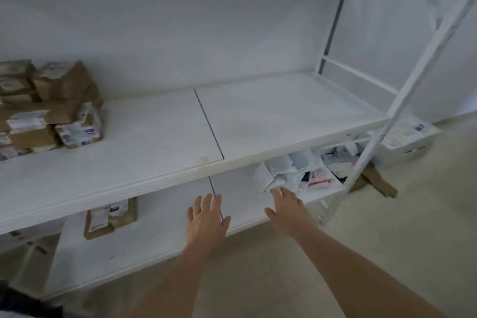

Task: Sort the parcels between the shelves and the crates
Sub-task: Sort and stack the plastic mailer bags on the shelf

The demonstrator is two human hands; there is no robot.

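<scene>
Both my hands reach toward the lower shelf [167, 230] of a white rack. My left hand [206, 217] hovers over it with straight spread fingers and holds nothing. My right hand [285, 208] is also empty, its straight fingertips at the near edge of a heap of white parcels [291, 173] on that shelf's right part. A flat brown parcel [111, 218] lies on the lower shelf to the left. On the upper shelf [271, 116], brown cardboard parcels [49, 106] are stacked at the far left.
A white crate [405, 142] with labelled white parcels stands on the floor right of the rack. Brown cardboard [376, 181] lies on the floor by the rack's slanted front post [413, 85]. More parcels [28, 248] show at the lower left.
</scene>
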